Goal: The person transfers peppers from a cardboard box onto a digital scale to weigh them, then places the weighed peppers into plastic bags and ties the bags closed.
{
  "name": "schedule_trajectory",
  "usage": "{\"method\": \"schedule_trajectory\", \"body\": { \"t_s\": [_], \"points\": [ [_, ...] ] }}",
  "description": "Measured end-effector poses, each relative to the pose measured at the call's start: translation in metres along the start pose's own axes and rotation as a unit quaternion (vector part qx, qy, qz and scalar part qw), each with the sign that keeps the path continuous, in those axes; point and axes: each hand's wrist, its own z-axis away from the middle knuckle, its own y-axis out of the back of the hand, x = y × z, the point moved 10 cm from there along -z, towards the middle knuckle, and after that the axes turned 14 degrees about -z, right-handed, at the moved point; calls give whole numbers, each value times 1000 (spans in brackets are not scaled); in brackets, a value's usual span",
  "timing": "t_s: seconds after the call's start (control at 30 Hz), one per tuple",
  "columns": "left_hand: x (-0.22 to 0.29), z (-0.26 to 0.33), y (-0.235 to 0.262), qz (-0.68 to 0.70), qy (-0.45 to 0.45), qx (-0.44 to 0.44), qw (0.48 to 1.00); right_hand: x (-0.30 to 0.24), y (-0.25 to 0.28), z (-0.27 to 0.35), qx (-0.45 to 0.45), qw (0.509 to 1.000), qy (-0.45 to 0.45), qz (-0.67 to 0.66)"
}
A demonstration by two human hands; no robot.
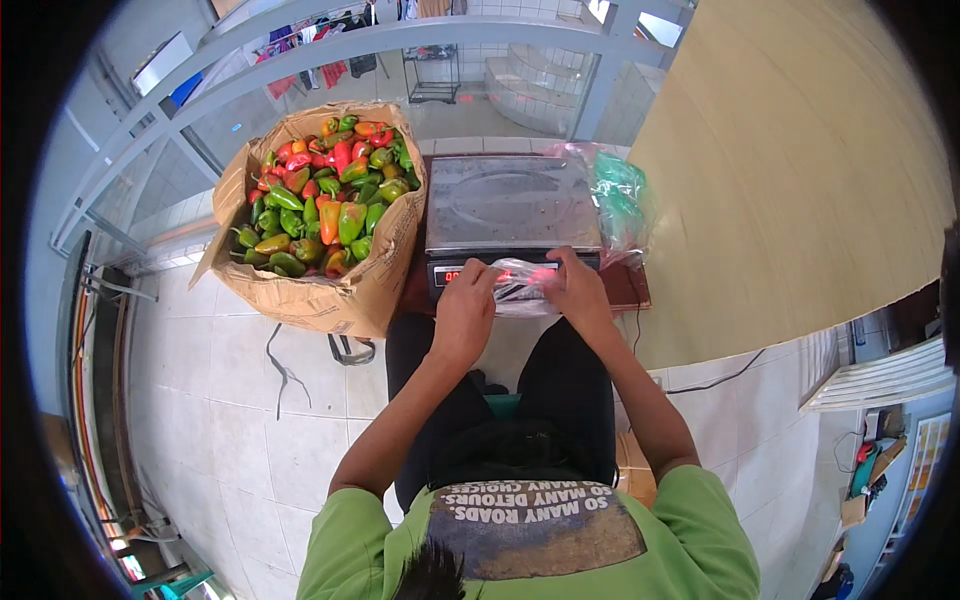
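Observation:
Between my two hands stretches a clear plastic bag [520, 288], in front of a digital scale [512, 200] with a flat metal top and a red lit display. My left hand [466, 308] is closed on the bag's left side, its fingertips pinching the film. On the other side my right hand [578, 288] grips the film too, fingers bent around it. The bag looks flat and partly hides the display. Left of the scale, a large cardboard box [345, 308] is filled with red, green and orange peppers [320, 195].
Bundled plastic bags [618, 200], some green, lie right of the scale on a dark red low table [628, 288]. A big plywood board [800, 180] rises at the right. Grey metal railing [400, 38] runs behind. A black strap [352, 350] lies on the tiled floor.

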Motion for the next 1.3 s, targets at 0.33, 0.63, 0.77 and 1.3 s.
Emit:
{"method": "schedule_trajectory", "body": {
  "t_s": [0.33, 0.63, 0.77, 1.3],
  "points": [
    [-8, 3, -6, 26, 20, 6, 999, -20, 5, 6, 14, 996, 65, 61],
    [-8, -3, -5, 73, 24, -11, 997, -39, 16, 7, 7, 995, 86, 41],
    [-5, -13, 7, 173, -17, -53, 983, -34, 20, 7, 3, 993, 109, 35],
    [-217, -72, 33, -284, 132, -186, 931, 8, 56, 16, 42, 997, 24, -56]
  ]
}}
